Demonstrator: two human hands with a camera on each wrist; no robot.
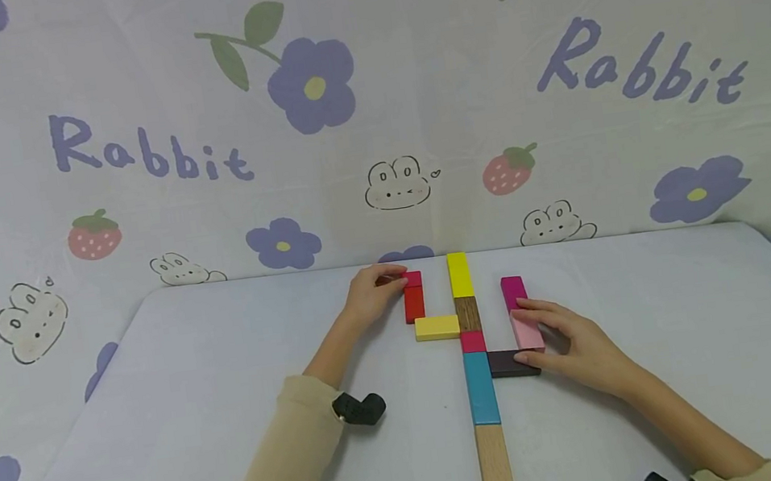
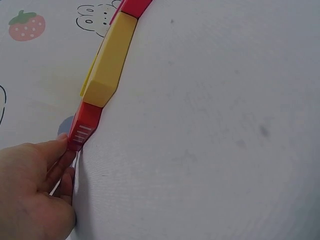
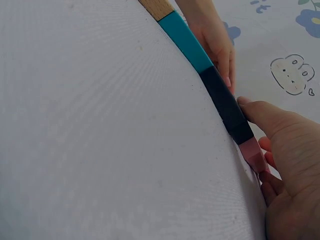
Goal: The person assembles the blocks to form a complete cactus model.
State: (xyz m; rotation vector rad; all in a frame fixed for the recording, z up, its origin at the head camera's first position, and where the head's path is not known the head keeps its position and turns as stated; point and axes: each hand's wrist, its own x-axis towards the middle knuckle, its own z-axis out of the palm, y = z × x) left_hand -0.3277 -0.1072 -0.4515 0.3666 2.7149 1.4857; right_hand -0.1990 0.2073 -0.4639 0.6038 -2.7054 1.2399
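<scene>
Thumb and fingertips of my left hand (image 1: 372,294) pinch a small crimson block (image 1: 414,279) at the far end of a red block (image 1: 414,305). In the left wrist view, the red block (image 2: 85,123) hides most of that small block. A pale yellow block (image 1: 437,328) joins the red one to the central column. On the other side, my right hand (image 1: 578,345) lays its fingertips on a pink block (image 1: 527,331) near a magenta block (image 1: 513,292). Its thumb rests on a black block (image 1: 507,364), and its fingers are spread and gently bent.
The central column runs toward me: a bright yellow block (image 1: 459,275), a brown wood-grain block (image 1: 467,314), a crimson-pink block (image 1: 473,341), a blue block (image 1: 481,389) and a light wood block (image 1: 496,470). A printed curtain (image 1: 455,101) rises behind the white tabletop (image 1: 201,395).
</scene>
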